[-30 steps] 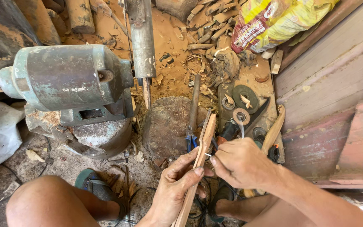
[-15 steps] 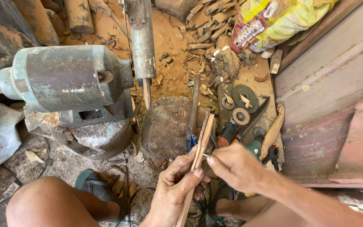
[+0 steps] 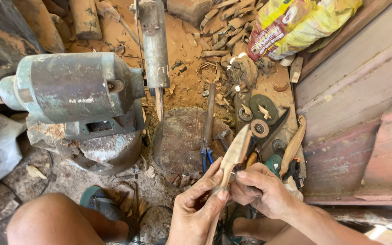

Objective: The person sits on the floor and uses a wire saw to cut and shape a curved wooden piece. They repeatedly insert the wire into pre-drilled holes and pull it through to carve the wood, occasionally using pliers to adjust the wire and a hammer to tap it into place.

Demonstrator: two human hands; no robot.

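The left hand wraps its fingers and thumb around a slim piece of carved wood, pale, smooth and tapering to a leaf-shaped tip that points to the far side. The right hand sits just right of it, fingers curled together with the fingertips pressed against the wood at mid-length; whether they pinch a small tool cannot be made out. The lower end of the wood runs down behind the left palm and is cut off at the near edge.

Beyond the hands lies a round, dusty stump with blue-handled pliers on it. To the far left stands a heavy grey-green motor, its paint worn and rusted, with a metal spindle beside it. Orange sawdust and wood chips cover the far floor. Right of the stump lie round abrasive discs and a curved wooden handle, crowded close against a weathered plank wall. A yellow printed sack lies in the far right, partly cut off. A bare knee fills the near left. Little free room remains around the hands.
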